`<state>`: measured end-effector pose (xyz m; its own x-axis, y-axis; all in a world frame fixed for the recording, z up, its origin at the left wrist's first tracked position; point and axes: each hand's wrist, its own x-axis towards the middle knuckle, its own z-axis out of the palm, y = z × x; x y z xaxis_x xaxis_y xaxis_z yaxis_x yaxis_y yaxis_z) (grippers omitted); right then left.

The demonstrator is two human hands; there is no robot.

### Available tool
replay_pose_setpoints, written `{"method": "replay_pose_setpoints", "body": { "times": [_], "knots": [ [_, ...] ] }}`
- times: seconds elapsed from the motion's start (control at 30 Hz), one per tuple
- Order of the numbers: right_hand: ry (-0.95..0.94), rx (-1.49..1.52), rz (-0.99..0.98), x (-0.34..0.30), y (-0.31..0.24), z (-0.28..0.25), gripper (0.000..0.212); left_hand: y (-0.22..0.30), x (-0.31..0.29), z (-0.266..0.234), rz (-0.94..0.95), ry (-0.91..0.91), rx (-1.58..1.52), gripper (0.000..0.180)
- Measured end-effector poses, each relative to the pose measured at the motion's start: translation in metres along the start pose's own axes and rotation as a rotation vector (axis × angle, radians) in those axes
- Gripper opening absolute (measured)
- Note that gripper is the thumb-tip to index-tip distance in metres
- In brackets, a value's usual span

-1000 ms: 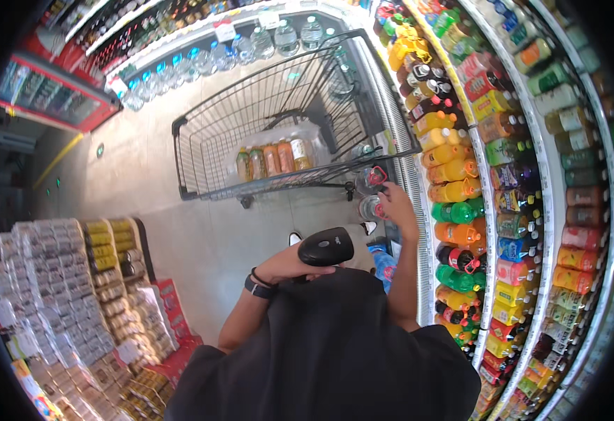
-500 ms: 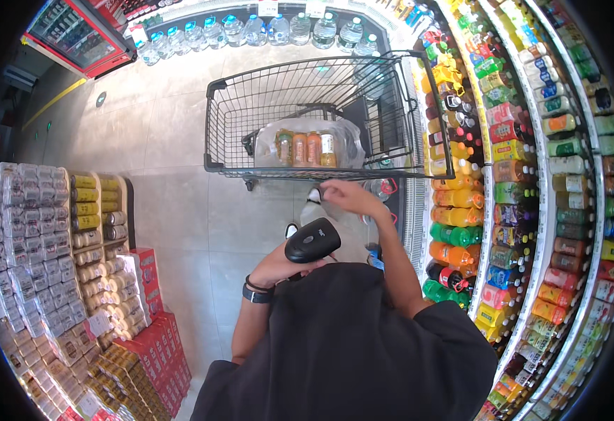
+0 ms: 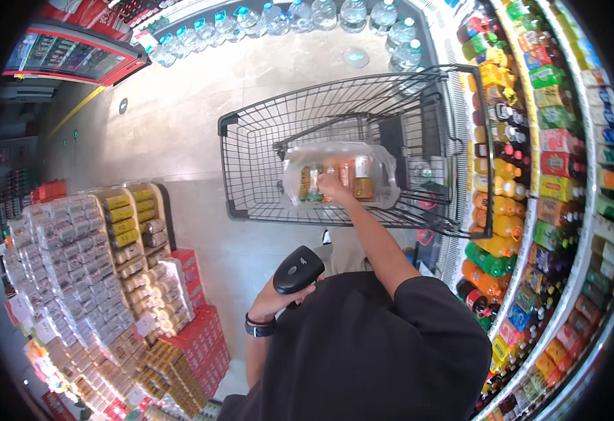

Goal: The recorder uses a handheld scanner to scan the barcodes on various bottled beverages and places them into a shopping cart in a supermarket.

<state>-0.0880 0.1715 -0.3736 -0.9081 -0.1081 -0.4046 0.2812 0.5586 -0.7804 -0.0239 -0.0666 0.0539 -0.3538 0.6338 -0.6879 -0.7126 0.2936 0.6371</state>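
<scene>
In my left hand point(image 3: 270, 300) is a black barcode scanner point(image 3: 298, 269), held close to my body with its rounded head facing up. A dark grey wire shopping cart point(image 3: 225, 126) stands crosswise before me. Within it, clear plastic wrapping point(image 3: 384, 165) surrounds several drink bottles point(image 3: 362, 179) with orange, green and yellowish colours. My right hand point(image 3: 333, 186) reaches over the cart's near side and is among these bottles. Its fingers are curled at a greenish bottle point(image 3: 315, 179) at the group's left; what lies inside their grip is hidden.
Shelves of bottled drinks point(image 3: 500, 217) line the right side, near the cart's handle end. Large water bottles point(image 3: 300, 17) stand in a row at the back. Stacked cans point(image 3: 75, 245) and red cartons point(image 3: 202, 351) rise at left. A red-framed cooler point(image 3: 75, 56) is at far left.
My right hand has moved forward from outside the cart to the bottles inside it. My left hand still holds the scanner. The view has shifted, with more of the left stacks showing.
</scene>
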Motion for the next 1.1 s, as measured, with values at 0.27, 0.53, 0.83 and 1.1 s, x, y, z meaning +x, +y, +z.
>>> {"method": "replay_pose_setpoints", "body": {
  "times": [0.27,0.53,0.83,1.1],
  "knots": [
    [0.565,-0.215,0.196,0.083,-0.013,0.055,0.040,0.048,0.027,-0.002,-0.244,0.206,-0.082,0.030],
    [0.009,-0.174,0.579,0.148,-0.052,0.013,0.052,0.065,0.036,-0.018,-0.272,0.403,-0.194,0.031],
    [0.201,-0.072,0.491,0.122,-0.076,0.000,0.050,0.076,0.043,-0.041,-0.291,0.340,-0.176,0.031],
    [0.531,0.373,0.339,0.037,-0.028,0.020,0.073,0.080,0.051,-0.067,-0.168,0.042,-0.011,0.029]
  ]
}}
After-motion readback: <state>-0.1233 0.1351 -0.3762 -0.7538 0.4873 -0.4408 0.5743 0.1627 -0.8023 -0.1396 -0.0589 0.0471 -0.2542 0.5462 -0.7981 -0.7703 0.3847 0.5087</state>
